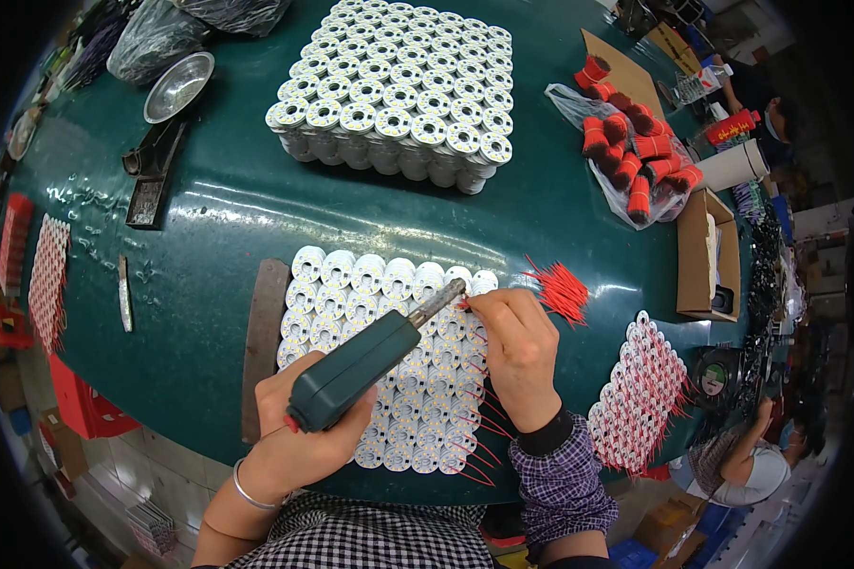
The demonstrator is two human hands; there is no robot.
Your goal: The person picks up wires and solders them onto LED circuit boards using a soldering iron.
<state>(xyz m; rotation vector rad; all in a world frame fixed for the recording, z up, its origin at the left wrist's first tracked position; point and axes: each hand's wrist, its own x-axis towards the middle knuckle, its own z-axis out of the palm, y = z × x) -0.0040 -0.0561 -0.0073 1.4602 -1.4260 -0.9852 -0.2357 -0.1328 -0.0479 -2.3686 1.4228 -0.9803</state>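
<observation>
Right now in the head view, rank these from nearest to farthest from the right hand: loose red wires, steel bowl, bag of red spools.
1. loose red wires, just right of the right hand.
2. bag of red spools, upper right.
3. steel bowl, far upper left.

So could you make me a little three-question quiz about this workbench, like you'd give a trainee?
1. True or false: the left hand holds the green soldering tool.
2. What do the right hand fingers pinch at the tool's tip? A) a red wire B) a metal bowl C) a cardboard box
3. Fill in: the loose pile of red wires lies to the ____ of the right hand.

Key:
1. True.
2. A, over the flat batch of round white LED boards.
3. Right, on the green table.
</observation>
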